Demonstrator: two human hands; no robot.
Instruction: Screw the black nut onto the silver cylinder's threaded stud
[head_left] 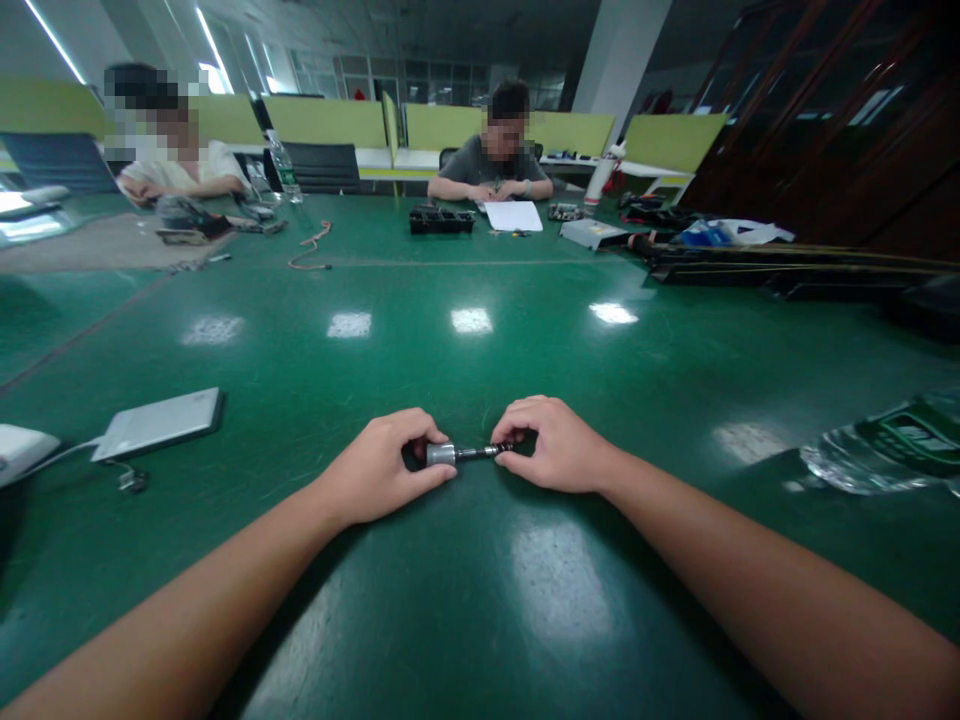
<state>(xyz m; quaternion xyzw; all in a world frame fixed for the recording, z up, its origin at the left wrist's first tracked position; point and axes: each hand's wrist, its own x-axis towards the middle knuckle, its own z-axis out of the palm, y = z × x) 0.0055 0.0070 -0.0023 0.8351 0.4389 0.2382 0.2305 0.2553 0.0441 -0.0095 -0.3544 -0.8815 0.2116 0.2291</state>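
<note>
Just above the green table [420,350], a small metal part is stretched sideways between my two hands. Its left end is a silver cylinder [440,455], pinched between the thumb and fingers of my left hand [386,462]. From the cylinder a thin dark rod [472,453] runs right, with a bright band and darker rings toward its end. My right hand [555,445] is closed in a pinch on that ringed end. Whether cylinder and rod are one piece or two, I cannot tell. The fingertips hide part of both ends.
A white flat box with a cable [161,422] lies at left; a water bottle [892,445] lies on its side at right. Across the table are two people, a black tray [441,220], white paper [514,216] and a cord [309,250]. Long dark strips [750,265] lie at far right.
</note>
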